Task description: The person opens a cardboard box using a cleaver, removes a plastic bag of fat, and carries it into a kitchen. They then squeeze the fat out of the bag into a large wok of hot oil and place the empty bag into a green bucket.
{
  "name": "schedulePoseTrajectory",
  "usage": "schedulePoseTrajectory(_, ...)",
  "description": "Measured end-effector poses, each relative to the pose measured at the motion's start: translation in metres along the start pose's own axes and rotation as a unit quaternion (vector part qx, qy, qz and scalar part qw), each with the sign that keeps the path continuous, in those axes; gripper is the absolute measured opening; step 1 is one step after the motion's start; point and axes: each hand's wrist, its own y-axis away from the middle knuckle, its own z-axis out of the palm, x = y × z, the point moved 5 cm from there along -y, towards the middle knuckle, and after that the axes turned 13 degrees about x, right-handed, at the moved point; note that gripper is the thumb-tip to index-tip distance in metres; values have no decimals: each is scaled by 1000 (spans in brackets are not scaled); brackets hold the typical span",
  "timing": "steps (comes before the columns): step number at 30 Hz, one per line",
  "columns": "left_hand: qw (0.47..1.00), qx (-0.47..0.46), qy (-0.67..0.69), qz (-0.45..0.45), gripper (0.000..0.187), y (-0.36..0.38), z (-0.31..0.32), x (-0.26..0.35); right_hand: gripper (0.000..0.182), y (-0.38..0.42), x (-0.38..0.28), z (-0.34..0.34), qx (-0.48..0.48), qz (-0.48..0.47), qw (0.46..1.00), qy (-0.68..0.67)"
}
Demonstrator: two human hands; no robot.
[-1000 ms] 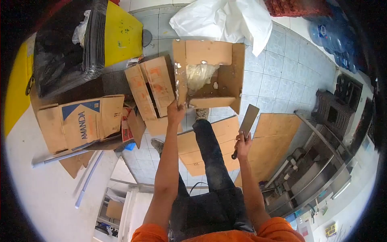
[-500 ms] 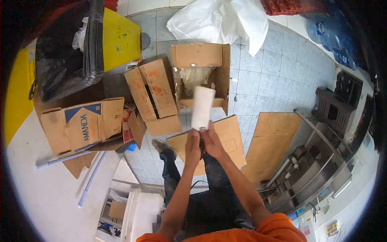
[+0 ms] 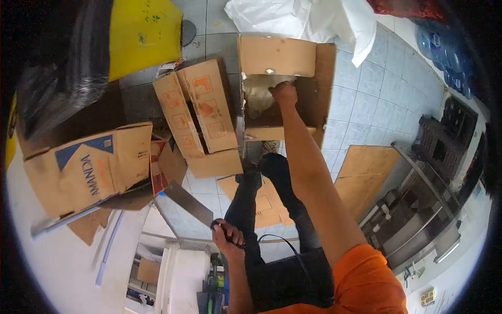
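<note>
My left hand [image 3: 228, 235] is closed round the dark handle of a broad-bladed knife [image 3: 189, 203], whose wide flat blade points up and left over the floor. Inside an open cardboard box [image 3: 278, 55] is my right hand [image 3: 285, 95], with its fingers curled together. Pale, crumpled material [image 3: 257, 97] lies in that box beside the fingers. What the right hand grips, if anything, is hidden.
A closed carton [image 3: 212, 112] and a flattened AMANDA box [image 3: 89, 165] lie to the left. Behind are a yellow bin [image 3: 146, 39] and a white plastic bag [image 3: 272, 18]. Cardboard sheets [image 3: 363, 172] lie on the tiles [image 3: 355, 78]; a metal rack stands right.
My hands, together on the knife before, have parted. The left has swung down and left with the knife; the right has reached forward into the box. The view has shifted closer to the boxes.
</note>
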Motion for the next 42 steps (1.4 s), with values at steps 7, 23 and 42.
schedulePoseTrajectory(7,995,32,76,-56,36,-35,-12,-5,35,-55,17,79,96,59,990,84)
schedulePoseTrajectory(23,988,-26,112,-103,29,-17,-20,-8,34,60,28,-62,19,-15,999,22)
schedulePoseTrajectory(42,940,-66,-271,195,43,-22,93,-29,27,143,55,-79,30,83,945,-314)
